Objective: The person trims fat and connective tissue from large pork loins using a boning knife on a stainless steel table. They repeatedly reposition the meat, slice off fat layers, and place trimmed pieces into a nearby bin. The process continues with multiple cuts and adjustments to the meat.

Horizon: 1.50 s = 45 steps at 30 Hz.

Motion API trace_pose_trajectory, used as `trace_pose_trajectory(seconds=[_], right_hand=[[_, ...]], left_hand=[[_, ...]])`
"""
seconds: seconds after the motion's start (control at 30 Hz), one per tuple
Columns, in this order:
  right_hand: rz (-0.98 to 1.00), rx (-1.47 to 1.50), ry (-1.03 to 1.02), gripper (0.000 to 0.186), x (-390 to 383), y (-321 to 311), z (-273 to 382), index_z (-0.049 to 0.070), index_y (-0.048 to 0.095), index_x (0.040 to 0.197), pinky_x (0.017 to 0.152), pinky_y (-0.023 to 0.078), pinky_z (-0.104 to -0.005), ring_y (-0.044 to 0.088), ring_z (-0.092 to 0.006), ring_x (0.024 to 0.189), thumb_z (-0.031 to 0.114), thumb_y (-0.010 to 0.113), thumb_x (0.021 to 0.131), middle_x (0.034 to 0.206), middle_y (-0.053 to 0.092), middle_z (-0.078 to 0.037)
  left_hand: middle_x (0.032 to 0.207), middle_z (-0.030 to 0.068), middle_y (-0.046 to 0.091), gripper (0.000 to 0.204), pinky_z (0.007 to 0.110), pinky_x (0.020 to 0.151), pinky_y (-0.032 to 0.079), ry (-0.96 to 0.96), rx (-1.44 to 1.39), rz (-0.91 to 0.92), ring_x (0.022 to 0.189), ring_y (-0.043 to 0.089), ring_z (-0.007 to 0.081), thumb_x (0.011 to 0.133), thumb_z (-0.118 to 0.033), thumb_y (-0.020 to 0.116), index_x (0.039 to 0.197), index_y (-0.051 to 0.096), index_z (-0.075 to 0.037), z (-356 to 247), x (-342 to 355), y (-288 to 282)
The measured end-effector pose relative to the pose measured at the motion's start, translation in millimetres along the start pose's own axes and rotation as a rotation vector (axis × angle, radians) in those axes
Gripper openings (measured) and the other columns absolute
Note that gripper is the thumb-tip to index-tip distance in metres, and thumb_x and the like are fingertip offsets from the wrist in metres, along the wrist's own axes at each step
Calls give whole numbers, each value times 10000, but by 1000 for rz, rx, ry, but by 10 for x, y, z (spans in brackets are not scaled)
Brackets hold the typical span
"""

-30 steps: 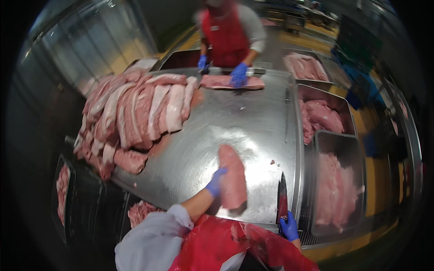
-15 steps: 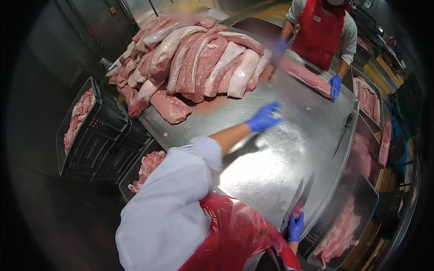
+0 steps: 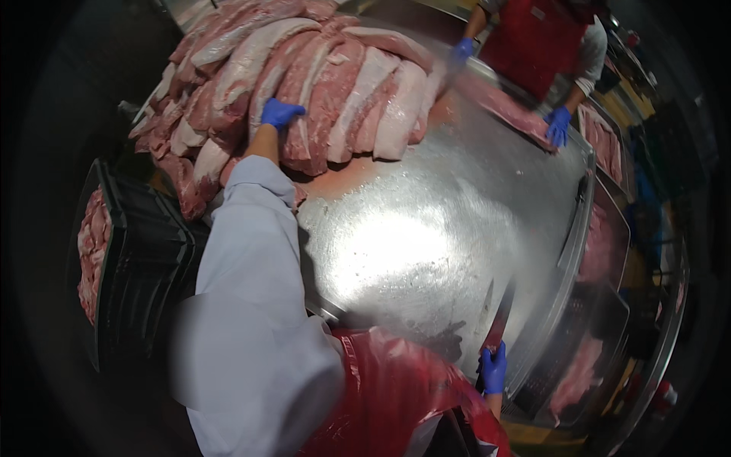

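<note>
My left hand [image 3: 280, 113], in a blue glove, reaches far out and presses its fingers on a slab in the big pile of raw pork slabs [image 3: 335, 84] at the table's far left. The white sleeve of that arm stretches across the table corner. My right hand [image 3: 493, 369], also blue-gloved, grips the handle of a long knife [image 3: 499, 324] near the table's near edge, blade pointing away over the steel. A red apron covers my front at the bottom.
The shiny steel table [image 3: 426, 228] fills the middle. Across it a person in a red apron [image 3: 544, 34] works a meat strip [image 3: 502, 107] with blue-gloved hands. A black crate of meat [image 3: 99, 251] stands at the left; trays with meat [image 3: 586, 365] line the right.
My left hand has gone from mid-table out to the pile of slabs and now rests on one. The view has swung left. The right hand keeps the knife.
</note>
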State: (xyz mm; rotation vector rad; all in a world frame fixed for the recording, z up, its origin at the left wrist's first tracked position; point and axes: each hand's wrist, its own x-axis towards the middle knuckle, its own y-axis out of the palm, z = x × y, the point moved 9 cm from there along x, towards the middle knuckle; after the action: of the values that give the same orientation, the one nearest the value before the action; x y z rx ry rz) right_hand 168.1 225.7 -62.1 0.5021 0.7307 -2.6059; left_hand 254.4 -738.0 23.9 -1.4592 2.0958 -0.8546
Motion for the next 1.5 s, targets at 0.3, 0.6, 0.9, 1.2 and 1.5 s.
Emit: trace_pose_trajectory(seconds=[0.3, 0.6, 0.9, 1.2, 1.5], right_hand=[[-86, 29, 124, 465, -469, 195, -327, 112, 465, 1419, 474, 442, -280, 529, -95, 563, 119, 594, 972, 738, 577, -22], [2, -83, 33, 524, -405, 374, -35, 28, 446, 1448, 604, 509, -311, 594, -133, 645, 175, 625, 978, 822, 668, -79], [-122, -103, -74, 552, -723, -193, -423, 41, 460, 1453, 841, 545, -342, 686, -187, 868, 207, 658, 965, 932, 707, -100], [-229, -134, -76, 615, -1142, -1020, -699, 43, 400, 1492, 866, 552, -382, 719, -267, 969, 240, 649, 966, 1054, 727, -163], [-353, 104, 26, 660, -1540, -1599, -912, 18, 393, 1503, 745, 560, -336, 695, -183, 822, 245, 675, 952, 1011, 732, -128]], left_hand=[[1038, 143, 711, 521, 437, 912, 520, -351, -590, 518, 951, 671, 299, 760, -339, 751, 1150, 682, -1, 351, -448, 303], [1415, 222, 513, 712, 539, 1168, 347, -332, -1413, 660, 1330, 467, 407, 777, -202, 643, 1433, 432, -26, 1409, -2023, 1388], [1335, 202, 596, 647, 421, 1074, 412, 279, 10, 1031, 1275, 543, 317, 826, -239, 729, 1374, 506, 22, -212, -5048, 1757], [1355, 224, 560, 773, 606, 1061, 388, 891, 883, 389, 1247, 531, 444, 716, -360, 782, 1355, 536, -1, -1158, -4891, 2204], [1290, 231, 558, 484, 504, 982, 490, 1282, 225, 769, 1164, 567, 428, 860, -212, 648, 1305, 551, -50, -3248, -6258, 4654]])
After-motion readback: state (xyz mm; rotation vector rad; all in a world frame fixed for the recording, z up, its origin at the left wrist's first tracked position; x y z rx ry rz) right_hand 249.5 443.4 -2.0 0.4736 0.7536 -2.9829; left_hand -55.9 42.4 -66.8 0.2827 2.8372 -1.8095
